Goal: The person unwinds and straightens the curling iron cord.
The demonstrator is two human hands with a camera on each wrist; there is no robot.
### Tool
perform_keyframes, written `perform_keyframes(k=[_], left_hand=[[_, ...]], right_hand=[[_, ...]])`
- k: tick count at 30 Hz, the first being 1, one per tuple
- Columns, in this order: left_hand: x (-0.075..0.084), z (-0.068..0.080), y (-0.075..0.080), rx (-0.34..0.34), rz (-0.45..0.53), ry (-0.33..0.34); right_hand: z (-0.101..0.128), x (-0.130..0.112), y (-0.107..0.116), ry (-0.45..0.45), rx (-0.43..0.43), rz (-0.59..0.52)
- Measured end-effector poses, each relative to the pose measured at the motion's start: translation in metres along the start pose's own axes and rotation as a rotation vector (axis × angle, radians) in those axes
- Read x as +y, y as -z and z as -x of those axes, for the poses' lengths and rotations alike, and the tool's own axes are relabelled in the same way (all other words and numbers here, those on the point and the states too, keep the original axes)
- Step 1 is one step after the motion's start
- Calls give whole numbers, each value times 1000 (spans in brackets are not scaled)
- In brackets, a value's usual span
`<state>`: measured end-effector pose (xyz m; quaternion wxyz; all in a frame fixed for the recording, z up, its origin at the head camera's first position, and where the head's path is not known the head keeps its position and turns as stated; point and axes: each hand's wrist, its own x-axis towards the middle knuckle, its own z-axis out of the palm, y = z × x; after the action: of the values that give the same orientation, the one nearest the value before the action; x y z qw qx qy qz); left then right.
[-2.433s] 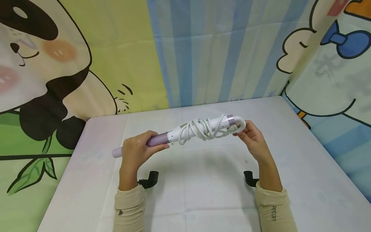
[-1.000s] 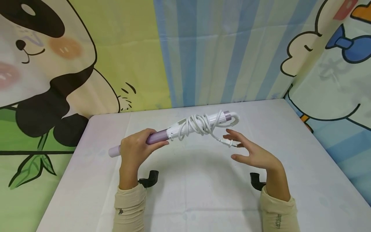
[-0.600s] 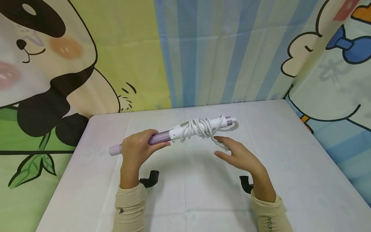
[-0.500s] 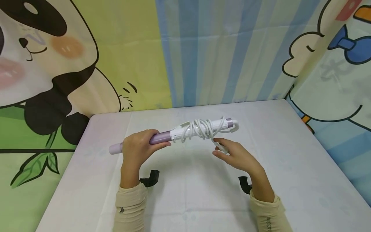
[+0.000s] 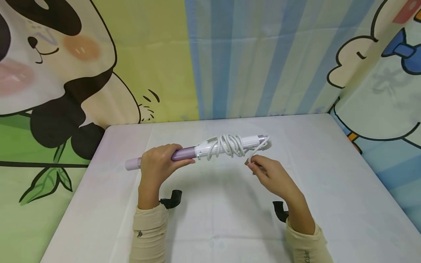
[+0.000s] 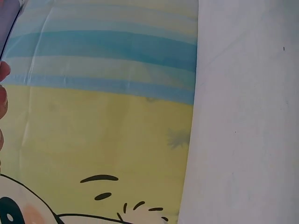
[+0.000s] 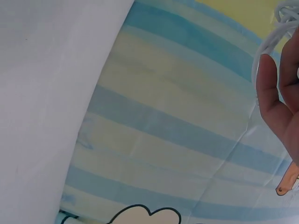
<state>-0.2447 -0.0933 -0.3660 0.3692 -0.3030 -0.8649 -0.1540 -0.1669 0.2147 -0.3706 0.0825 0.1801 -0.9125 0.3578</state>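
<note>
While the left hand (image 5: pixel 157 163) grips the curling iron (image 5: pixel 197 151), the right hand (image 5: pixel 271 175) apparently pinches its cord's plug (image 7: pixel 288 179) just below it.

Light is bright, soft and even, falling from above: under the curling iron (image 5: pixel 210 149) a faint, blurred shadow spreads on the white table (image 5: pixel 329 182), just below and in front of the iron, and both forearms cast only pale grey smudges near it. No glare shows on the tabletop; the iron's white casing is nearly washed out against it. The head view is sharp around the iron, with the cartoon backdrop (image 5: pixel 98 73) behind it bowed and stretched toward the frame edges. Both wrist views are softer; in the right wrist view the fingers (image 7: pixel 273 105) at the frame edge are blurred and slightly overexposed, as is the cord (image 7: pixel 268 44) beside them.
</note>
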Motion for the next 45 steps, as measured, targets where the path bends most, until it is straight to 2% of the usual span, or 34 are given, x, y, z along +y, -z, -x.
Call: perform_keyframes(k=[6,17,25,31,37,45], left_hand=[[0,0,1,-14,11,7],[-3,3,3,-1,7,27],[-5,3,7,26,-4,48],[-6,2,7,52,13,56],[-5,3,8,63,18,73],[-3,3,9,62,7,73]], right_hand=[[5,2,9,34,90,46],[10,12,24,-49,130,87],[13,23,37,-276,-29,62],[12,42,37,-401,-137,48],[10,59,29,-438,-264,117],[9,60,25,-452,-292,152]])
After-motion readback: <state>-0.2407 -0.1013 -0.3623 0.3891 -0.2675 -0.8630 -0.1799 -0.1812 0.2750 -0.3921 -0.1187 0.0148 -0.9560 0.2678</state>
